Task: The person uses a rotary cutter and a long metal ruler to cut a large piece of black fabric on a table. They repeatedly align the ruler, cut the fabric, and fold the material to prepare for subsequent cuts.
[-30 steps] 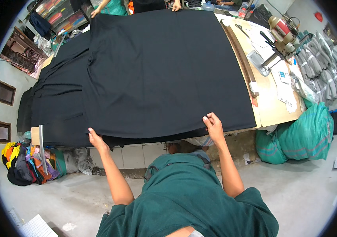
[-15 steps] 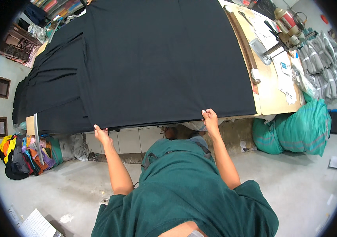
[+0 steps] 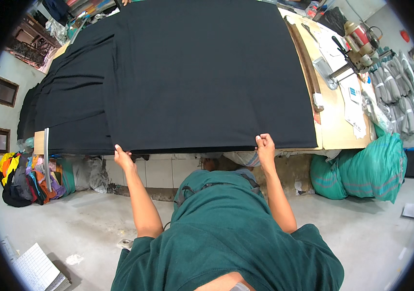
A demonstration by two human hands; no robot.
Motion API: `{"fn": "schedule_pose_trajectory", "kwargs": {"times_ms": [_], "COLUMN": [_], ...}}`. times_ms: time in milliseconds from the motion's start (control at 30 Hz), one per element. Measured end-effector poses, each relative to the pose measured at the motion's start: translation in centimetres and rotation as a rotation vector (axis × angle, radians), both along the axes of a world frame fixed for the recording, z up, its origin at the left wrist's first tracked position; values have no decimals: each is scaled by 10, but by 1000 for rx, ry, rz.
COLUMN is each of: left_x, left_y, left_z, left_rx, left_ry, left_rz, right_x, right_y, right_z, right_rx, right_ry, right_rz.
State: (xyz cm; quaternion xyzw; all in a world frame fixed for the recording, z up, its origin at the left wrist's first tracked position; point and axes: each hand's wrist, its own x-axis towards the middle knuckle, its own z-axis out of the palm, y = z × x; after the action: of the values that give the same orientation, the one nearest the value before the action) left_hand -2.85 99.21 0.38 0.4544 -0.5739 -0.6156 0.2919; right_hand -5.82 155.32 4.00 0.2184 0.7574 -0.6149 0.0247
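Note:
A wide sheet of black fabric (image 3: 192, 77) covers most of the table, lying smooth in the middle and creased at the left. Its near edge runs along the table's front. My left hand (image 3: 123, 157) pinches that edge toward the left. Farther right, my right hand (image 3: 265, 149) grips the same edge between thumb and fingers. Both arms reach forward from my green shirt. At the far left edge of the cloth, part of another person's hand (image 3: 126, 2) shows.
A long brown bar (image 3: 306, 68) lies right of the cloth. Beyond it stands a fabric cutting machine (image 3: 357, 48). Green sacks (image 3: 362, 167) sit on the floor at right, near bundled grey pieces (image 3: 401, 87). Colourful cloth scraps (image 3: 25, 179) are piled at left.
My right hand has shifted slightly right along the edge, still pinching. The left hand stays on the cloth. The view has tilted a little, and the fabric looks smoother near my right hand.

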Motion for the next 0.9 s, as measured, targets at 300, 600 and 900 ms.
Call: {"fn": "schedule_pose_trajectory", "kwargs": {"times_ms": [300,600,900], "left_x": [2,4,-76], "left_y": [-11,6,255], "left_z": [-51,-36,62], "left_rx": [197,-345,-807], "left_ry": [-81,-216,-100], "left_rz": [24,245,-832], "right_x": [2,-19,-127], "right_y": [6,12,-72], "right_z": [-27,2,-22], "right_rx": [150,898,907], "right_ry": [-107,-147,546], "right_rz": [48,289,516]}}
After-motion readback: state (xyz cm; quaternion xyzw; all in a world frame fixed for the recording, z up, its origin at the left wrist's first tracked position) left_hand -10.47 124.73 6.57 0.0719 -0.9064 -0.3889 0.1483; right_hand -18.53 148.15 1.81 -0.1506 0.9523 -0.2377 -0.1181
